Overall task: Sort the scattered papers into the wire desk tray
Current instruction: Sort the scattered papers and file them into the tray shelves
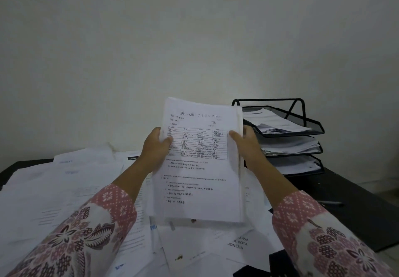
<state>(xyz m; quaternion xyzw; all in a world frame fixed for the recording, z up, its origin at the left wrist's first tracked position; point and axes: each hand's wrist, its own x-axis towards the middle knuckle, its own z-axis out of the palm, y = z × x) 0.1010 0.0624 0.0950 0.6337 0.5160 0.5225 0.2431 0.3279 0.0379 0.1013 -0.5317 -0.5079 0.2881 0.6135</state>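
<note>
Both hands up w/ a stack of papers [198, 168] held upright above the surface [356, 201]. Left hand [154, 147] grips the stack's left edge, thumb over the front sheet, fingers behind. Right hand [248, 143] grips the right edge the same way. Top sheet: printed table plus handwritten lines (heading in Japanese script). Wire desk tray [291, 138], black, three tiers, stands at back right against the wall, just beside the right hand; each tier has papers in it. Scattered papers [64, 190] cover left and centre of the dark surface, overlapping. Patterned pink sleeves [86, 233] on both forearms.
</note>
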